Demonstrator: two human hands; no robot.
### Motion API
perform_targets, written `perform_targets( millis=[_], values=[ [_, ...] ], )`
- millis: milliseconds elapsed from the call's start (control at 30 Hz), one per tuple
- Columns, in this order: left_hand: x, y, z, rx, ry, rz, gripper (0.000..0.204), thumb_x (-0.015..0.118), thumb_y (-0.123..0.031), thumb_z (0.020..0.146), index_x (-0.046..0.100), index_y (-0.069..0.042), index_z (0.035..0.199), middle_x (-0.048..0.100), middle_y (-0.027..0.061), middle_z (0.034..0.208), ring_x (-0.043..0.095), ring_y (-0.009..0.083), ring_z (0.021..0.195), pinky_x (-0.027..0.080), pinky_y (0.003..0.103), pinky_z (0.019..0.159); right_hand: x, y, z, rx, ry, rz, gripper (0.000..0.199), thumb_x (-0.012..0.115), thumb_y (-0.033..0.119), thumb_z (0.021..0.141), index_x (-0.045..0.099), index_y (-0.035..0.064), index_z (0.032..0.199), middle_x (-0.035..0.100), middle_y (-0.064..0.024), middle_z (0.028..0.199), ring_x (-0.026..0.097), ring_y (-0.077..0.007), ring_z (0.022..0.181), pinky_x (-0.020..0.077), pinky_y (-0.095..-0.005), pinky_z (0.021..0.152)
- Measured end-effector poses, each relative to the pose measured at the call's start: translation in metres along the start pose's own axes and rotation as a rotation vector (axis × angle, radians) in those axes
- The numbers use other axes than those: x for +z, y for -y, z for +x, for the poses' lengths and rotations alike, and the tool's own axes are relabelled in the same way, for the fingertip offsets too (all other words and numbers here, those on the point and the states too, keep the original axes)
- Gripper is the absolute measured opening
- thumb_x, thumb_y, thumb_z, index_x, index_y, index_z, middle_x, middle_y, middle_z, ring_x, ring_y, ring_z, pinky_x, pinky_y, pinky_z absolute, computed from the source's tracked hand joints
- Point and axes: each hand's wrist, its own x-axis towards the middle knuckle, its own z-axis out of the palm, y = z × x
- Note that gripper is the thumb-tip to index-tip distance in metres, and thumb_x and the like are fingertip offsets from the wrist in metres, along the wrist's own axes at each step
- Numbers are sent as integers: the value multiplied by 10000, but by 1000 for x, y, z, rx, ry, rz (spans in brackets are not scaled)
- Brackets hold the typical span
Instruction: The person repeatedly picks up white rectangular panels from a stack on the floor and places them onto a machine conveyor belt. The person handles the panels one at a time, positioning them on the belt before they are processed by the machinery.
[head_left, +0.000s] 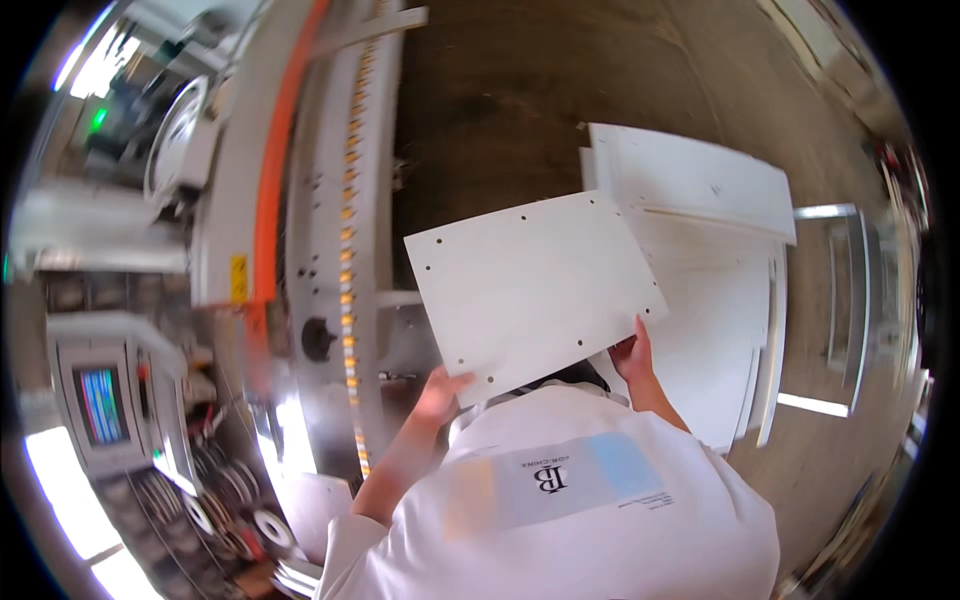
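Observation:
A flat white panel (530,285) with several small dark holes along its edges is held in front of my body, tilted a little. My left hand (440,393) grips its near left corner, the thumb lying on top. At the near right corner my right hand (632,352) is closed on the panel's edge, thumb up, with the other fingers partly hidden beneath. The panel's far right corner overlaps a stack of white boards (700,310) to my right.
On my left runs a long machine with an orange strip (280,150) and a row of yellow rollers (348,240). A control screen (101,406) stands at the lower left, near rolls of edging tape (272,528). A metal frame (850,300) is right of the boards.

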Motion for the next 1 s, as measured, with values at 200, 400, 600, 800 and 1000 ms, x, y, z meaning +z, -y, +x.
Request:
perform_targets(
  millis=[200,400,600,800,1000],
  values=[
    [-68,29,-111,259,-197,-66,367,654,-87,932,571,-7,1281,657,99,1207,641,233,1107,524,394,942,69,-58,0,161,352,-224,487,508,350,1005,476,82,1410,561,-71,1392,518,-243,1279,394,-413,1085],
    [-121,96,-167,434,-873,-224,357,644,-195,973,554,-54,1288,638,49,1175,612,183,1075,503,372,896,151,-137,-6,302,666,-487,387,607,314,964,576,84,1273,638,-39,1219,586,-201,1115,458,-369,929],
    [-155,151,-221,592,-1342,-307,349,622,-273,976,575,-54,1244,602,12,1050,537,111,894,441,279,766,201,-244,-31,479,639,-729,233,740,256,879,655,129,1055,674,1,1024,617,-148,961,469,-324,815],
    [-173,166,-270,508,-1996,1011,677,754,-260,835,474,-38,1409,526,214,1344,490,362,1229,394,454,1034,246,-320,-54,731,847,-1110,326,622,406,973,622,99,1083,666,-12,1059,628,-165,1034,508,-355,873],
    [-144,121,-252,352,-1290,1457,790,807,-182,719,466,-99,1426,453,136,1493,401,320,1394,335,457,1145,254,-306,-55,517,1241,-1718,506,571,418,993,575,40,1330,692,-96,1198,655,-147,1008,495,-296,862]
  ],
)
